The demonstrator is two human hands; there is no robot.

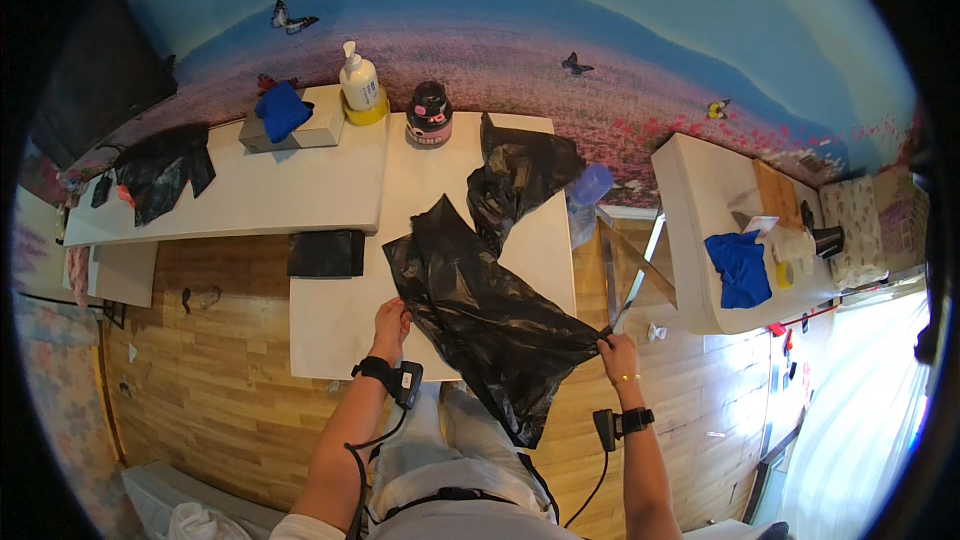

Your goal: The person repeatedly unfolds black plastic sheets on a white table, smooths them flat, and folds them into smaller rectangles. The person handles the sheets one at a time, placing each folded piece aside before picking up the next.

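Note:
A large black plastic bag [495,307] lies partly spread across the white table [322,337], its lower part hanging past the front edge. My right hand [619,356] grips the gathered right end of this bag. At the bag's left edge is my left hand [391,326], fingers bent close to the plastic; whether it pinches the plastic cannot be told. Another black plastic bag [517,172] lies crumpled behind, touching the first. A folded black plastic bag or stack [326,253] rests at the table's left edge.
Behind stand a black jar [430,116], a white pump bottle [361,82] and a box [319,120] under a blue cloth [283,111]. A further black bag [165,169] lies at left. A second white table [690,240] with another blue cloth [739,268] stands at right.

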